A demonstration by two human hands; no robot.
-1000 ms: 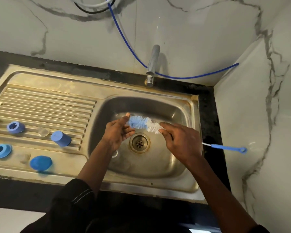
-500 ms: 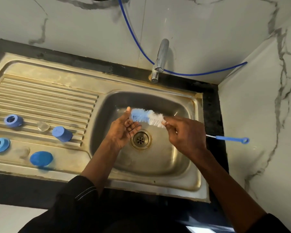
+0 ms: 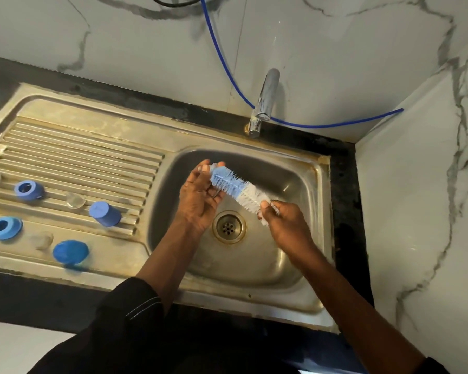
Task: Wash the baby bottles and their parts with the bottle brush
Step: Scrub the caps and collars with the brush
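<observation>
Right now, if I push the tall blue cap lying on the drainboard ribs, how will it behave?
The tall blue cap appears to lie on its round side, so it would probably roll. The drainboard ribs under it may catch or steer it. It looks like hollow plastic, so likely light and not fragile.

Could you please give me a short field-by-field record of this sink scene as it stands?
place: steel sink with ribbed drainboard
bottle brush: held over the basin, blue bristles leftward, white rightward
left hand: pinches the brush's blue tip
right hand: grips the white end
on drainboard: blue ring, second blue ring, blue cap, domed blue cap
tap: no water visible
</observation>
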